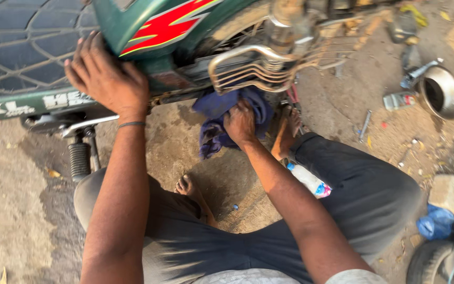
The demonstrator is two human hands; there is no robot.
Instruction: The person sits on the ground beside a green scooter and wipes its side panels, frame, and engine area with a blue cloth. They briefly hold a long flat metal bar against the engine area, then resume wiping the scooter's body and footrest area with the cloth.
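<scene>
I squat beside a green motorcycle with a red and yellow flash on its side panel. My left hand lies flat with spread fingers on the green side cover just below the black seat. My right hand grips a crumpled blue rag and presses it under the engine, just below the chrome crash guard. Part of the rag hangs down toward the ground.
A footpeg with a rubber sleeve sticks down at the left. A plastic bottle lies by my right leg. A metal funnel-like bowl, a small can and loose tools lie at the right. A stone block, blue cloth and tyre sit lower right.
</scene>
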